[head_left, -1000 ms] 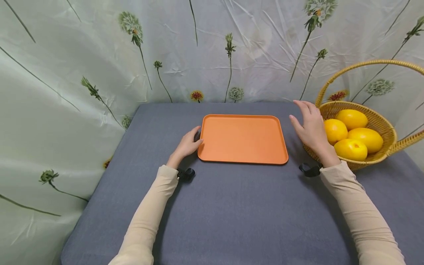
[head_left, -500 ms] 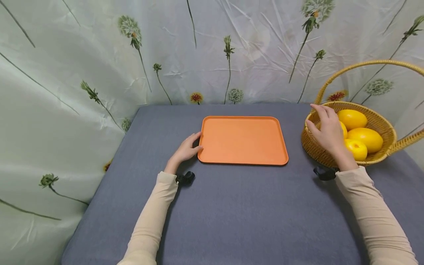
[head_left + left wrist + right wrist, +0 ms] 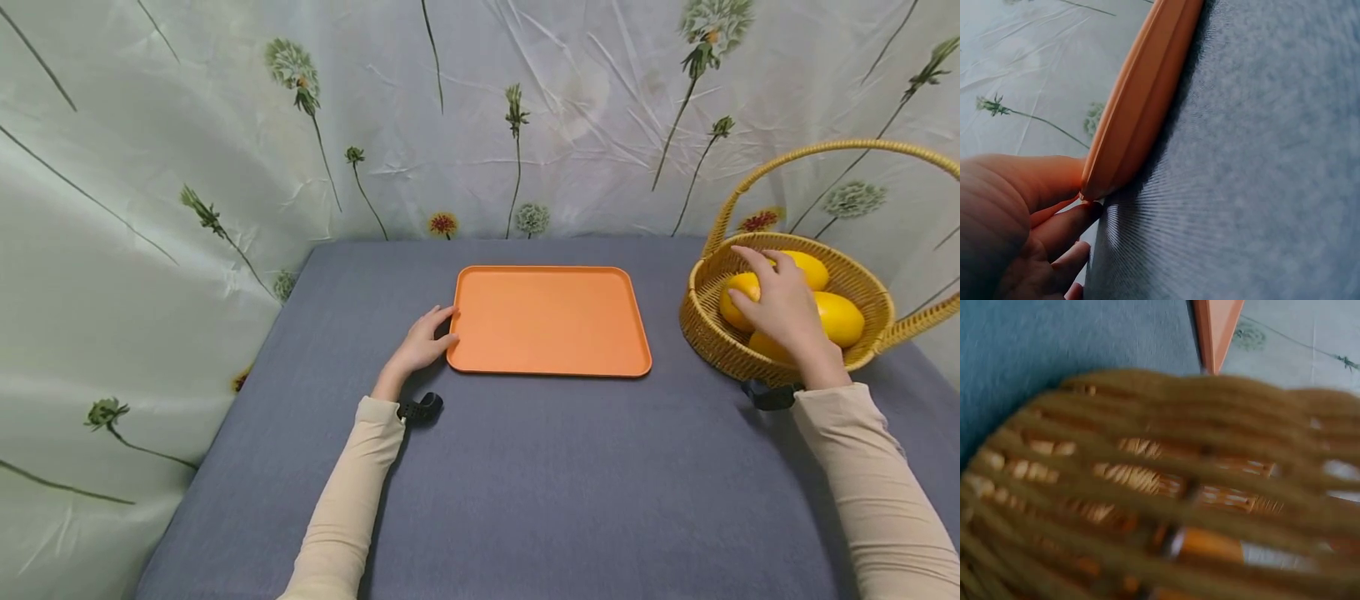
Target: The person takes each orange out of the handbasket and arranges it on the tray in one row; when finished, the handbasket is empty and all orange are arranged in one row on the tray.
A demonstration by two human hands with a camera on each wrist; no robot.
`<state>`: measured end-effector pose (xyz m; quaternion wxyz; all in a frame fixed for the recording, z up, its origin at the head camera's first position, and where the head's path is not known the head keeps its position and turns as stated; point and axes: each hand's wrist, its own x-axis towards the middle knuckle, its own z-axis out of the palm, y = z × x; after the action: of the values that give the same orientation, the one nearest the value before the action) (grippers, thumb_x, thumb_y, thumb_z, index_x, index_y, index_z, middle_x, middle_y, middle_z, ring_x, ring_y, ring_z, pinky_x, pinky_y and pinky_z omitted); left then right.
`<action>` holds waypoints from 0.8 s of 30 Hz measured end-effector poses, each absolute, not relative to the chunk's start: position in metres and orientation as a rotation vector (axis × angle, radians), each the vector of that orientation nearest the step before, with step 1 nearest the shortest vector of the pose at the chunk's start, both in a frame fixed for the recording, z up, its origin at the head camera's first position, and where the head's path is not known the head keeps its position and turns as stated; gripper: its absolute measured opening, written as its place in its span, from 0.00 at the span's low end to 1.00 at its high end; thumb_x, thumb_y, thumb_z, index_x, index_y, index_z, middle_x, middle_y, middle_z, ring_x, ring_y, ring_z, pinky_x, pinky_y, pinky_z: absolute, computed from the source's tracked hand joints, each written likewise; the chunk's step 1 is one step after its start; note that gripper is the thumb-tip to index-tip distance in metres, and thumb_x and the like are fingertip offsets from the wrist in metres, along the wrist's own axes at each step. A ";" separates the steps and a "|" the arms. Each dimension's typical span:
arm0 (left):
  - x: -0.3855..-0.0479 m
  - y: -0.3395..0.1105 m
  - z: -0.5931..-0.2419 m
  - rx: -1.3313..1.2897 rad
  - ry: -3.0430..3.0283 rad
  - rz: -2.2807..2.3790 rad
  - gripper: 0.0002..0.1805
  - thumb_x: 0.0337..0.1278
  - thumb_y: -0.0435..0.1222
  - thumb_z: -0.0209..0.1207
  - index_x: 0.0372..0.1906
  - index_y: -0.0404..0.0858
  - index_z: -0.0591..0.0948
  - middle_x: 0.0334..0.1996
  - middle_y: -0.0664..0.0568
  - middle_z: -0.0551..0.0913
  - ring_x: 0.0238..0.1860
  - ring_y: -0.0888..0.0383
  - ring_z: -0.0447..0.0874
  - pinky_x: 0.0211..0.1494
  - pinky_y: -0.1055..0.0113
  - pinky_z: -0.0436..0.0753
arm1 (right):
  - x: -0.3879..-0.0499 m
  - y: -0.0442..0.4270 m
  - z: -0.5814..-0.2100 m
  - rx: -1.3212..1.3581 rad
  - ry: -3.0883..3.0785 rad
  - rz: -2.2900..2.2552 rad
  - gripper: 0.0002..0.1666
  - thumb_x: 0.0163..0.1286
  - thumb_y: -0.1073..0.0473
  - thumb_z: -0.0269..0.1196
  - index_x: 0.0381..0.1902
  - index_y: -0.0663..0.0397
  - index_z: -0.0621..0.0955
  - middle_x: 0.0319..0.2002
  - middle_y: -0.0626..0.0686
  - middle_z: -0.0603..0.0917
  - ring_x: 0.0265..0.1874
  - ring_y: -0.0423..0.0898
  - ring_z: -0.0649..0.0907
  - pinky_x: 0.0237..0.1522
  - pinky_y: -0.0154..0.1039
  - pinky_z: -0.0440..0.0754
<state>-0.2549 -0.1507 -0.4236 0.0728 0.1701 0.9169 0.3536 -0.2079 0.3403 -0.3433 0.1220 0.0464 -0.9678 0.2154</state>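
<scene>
In the head view my left hand [image 3: 420, 343] rests at the left rim of an orange rectangular tray [image 3: 551, 321], thumb and forefinger apart. The left wrist view shows that thumb and a fingertip touching the tray's edge [image 3: 1141, 94]. To the right stands a wicker basket [image 3: 705, 321] holding several yellow fruits; their kind is unclear. Over it my right hand [image 3: 783, 300] spreads its thumb and fingers above a rounded yellow fruit [image 3: 733, 292], and covers part of the others. Contact with that fruit cannot be made out. Blurred basket weave [image 3: 1166, 425] fills most of the right wrist view.
The basket's tall arched handle [image 3: 832, 146] rises beyond the right hand. A grey-blue cloth [image 3: 555, 475] covers the table. Behind and to the left hangs a pale curtain [image 3: 420, 125] printed with flowers. Dark straps with small cameras [image 3: 423, 408] sit at the wrists.
My right hand has moved right, from beside the basket's left rim to over the fruit inside. The left hand has stayed at the tray's left edge.
</scene>
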 end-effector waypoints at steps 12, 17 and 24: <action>-0.253 -0.151 -0.424 0.500 2.754 1.074 0.30 0.63 0.37 0.52 0.69 0.36 0.63 0.70 0.39 0.63 0.75 0.42 0.47 0.76 0.44 0.46 | -0.215 0.358 -0.343 0.253 -3.070 0.508 0.43 0.62 0.62 0.58 0.72 0.53 0.54 0.62 0.86 0.51 0.57 0.81 0.57 0.48 0.76 0.61; -0.253 -0.150 -0.424 0.504 2.764 1.082 0.29 0.63 0.37 0.52 0.69 0.36 0.63 0.70 0.40 0.63 0.75 0.43 0.48 0.76 0.45 0.46 | -0.219 0.360 -0.341 0.311 -3.151 0.417 0.43 0.57 0.64 0.60 0.70 0.57 0.58 0.62 0.86 0.51 0.57 0.82 0.58 0.49 0.75 0.63; -0.252 -0.150 -0.425 0.522 2.769 1.089 0.29 0.63 0.37 0.52 0.68 0.35 0.64 0.69 0.39 0.64 0.75 0.42 0.48 0.76 0.44 0.46 | -0.220 0.362 -0.343 0.284 -3.250 0.258 0.41 0.56 0.63 0.62 0.68 0.55 0.62 0.63 0.82 0.50 0.45 0.84 0.67 0.39 0.72 0.71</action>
<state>-0.2517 -0.1502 -0.4246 0.0602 0.1724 0.9150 0.3597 -0.2201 0.3621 -0.3425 -0.0655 0.0867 -0.9910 0.0785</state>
